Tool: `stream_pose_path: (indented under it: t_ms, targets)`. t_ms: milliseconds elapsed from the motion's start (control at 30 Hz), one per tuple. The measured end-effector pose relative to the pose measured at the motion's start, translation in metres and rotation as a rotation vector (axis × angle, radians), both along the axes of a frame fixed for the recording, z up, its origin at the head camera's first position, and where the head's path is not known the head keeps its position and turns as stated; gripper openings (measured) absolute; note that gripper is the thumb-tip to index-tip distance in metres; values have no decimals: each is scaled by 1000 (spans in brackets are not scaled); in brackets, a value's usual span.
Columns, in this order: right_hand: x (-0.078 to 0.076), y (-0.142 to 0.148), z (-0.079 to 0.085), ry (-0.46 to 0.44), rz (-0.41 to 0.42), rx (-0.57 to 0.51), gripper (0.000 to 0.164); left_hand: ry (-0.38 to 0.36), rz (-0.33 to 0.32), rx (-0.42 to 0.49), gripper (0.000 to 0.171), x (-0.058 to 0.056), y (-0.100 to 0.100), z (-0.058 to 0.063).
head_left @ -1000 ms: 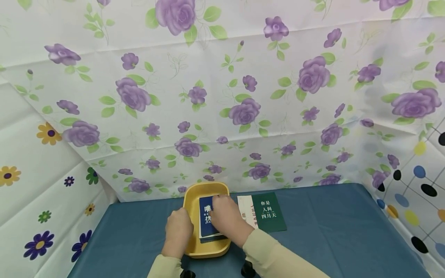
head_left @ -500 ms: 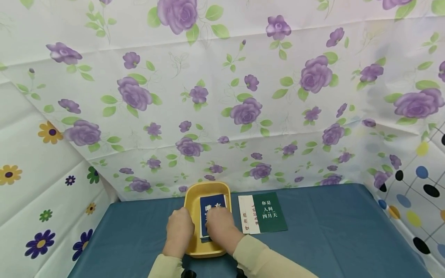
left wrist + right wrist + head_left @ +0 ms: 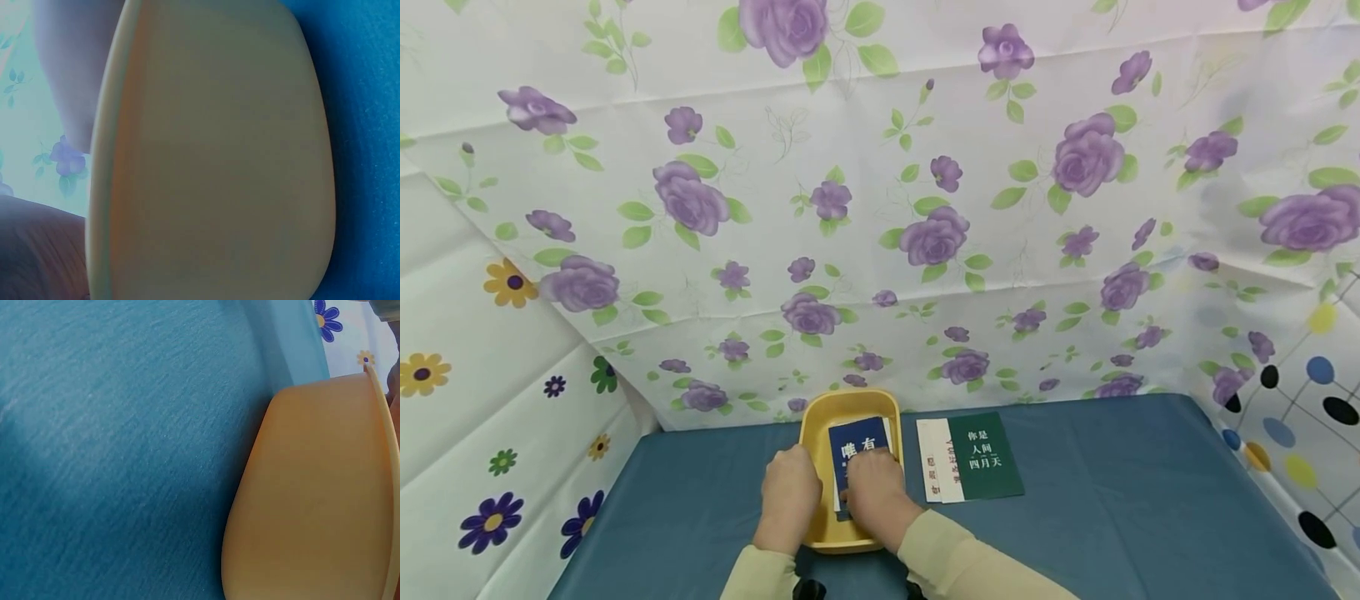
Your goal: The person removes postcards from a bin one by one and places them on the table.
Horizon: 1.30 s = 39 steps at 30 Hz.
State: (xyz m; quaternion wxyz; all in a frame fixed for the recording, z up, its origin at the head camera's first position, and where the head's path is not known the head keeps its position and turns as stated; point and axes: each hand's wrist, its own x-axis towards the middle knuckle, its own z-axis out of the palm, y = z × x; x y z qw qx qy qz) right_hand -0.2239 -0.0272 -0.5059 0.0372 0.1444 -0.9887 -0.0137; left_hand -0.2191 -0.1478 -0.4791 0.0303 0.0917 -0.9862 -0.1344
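Note:
A yellow tray [image 3: 827, 537] stands on the blue cloth and holds a small stack of booklets. The top one is a dark blue booklet [image 3: 852, 435] with white characters, slightly turned. My left hand [image 3: 790, 492] grips the tray's left rim. My right hand [image 3: 878, 493] is over the lower right part of the stack, fingers curled on the blue booklet; the fingertips are hidden. Only the yellow outer wall of the tray [image 3: 225, 156] fills most of the left wrist view. In the right wrist view the tray's outer wall [image 3: 319, 500] is at the lower right.
Right of the tray lie a green booklet [image 3: 987, 458] and white booklets [image 3: 931, 462], overlapping on the blue cloth [image 3: 1097, 500]. A flowered sheet [image 3: 850, 208] rises behind the cloth's far edge. Other patterned sheets flank both sides.
The right hand has drawn back toward me and slightly left over the stack, uncovering more of the blue booklet's top. That booklet has turned a little. The left hand stays on the rim.

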Motion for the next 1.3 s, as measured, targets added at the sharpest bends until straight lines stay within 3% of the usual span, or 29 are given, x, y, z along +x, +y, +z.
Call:
stream_pose_path:
  t_ms: [200, 433, 767, 833, 933, 1067, 1300]
  targets:
    - [1, 1, -2, 8, 10, -8, 57, 1, -3, -2, 9, 0, 1, 2]
    - [1, 1, 2, -19, 4, -70, 61, 63, -30, -27, 8, 2, 1, 1]
    - [2, 2, 7, 77, 19, 14, 74, 63, -31, -17, 5, 2, 0, 0]
    - [1, 4, 9, 110, 31, 26, 70, 64, -32, -18, 5, 2, 0, 0]
    - [1, 7, 14, 129, 35, 7, 50, 67, -36, -19, 5, 2, 0, 0]
    - [0, 10, 20, 101, 6, -118, 28, 66, -38, -22, 5, 2, 0, 0]
    - [-2, 17, 29, -5, -20, -290, 21, 69, -44, -12, 6, 3, 0, 1]
